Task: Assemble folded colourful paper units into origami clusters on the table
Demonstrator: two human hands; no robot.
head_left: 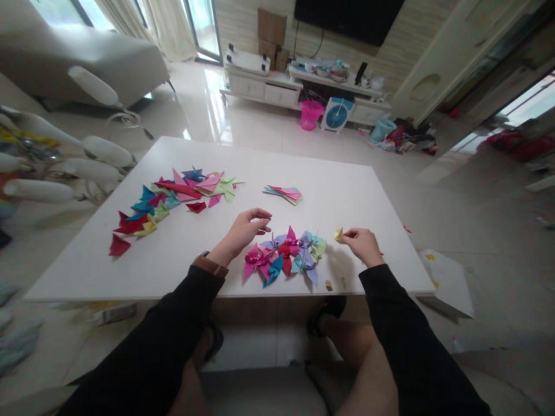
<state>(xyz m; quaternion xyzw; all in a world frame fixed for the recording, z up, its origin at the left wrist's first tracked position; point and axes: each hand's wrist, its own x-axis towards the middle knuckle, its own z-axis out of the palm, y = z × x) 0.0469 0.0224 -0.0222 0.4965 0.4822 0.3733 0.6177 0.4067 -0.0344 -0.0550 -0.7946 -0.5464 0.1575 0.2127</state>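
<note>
My right hand (pixel 363 244) pinches a small yellow folded paper piece (pixel 339 234) just above the white table (pixel 329 179). My left hand (pixel 245 230) hovers over the table with its fingers curled but apart and nothing in them. Between and just below the two hands lies a cluster of finished folded paper cranes (pixel 284 257) in pink, red, purple, blue and green. Both arms wear black sleeves, and a brown watch strap (pixel 210 266) circles my left wrist.
A spread of flat folded paper shapes (pixel 173 196) covers the table's left part. A small stack of coloured paper sheets (pixel 284 193) lies at the middle back. White chairs (pixel 65 167) stand to the left. A white sheet (pixel 446 277) lies on the floor at right.
</note>
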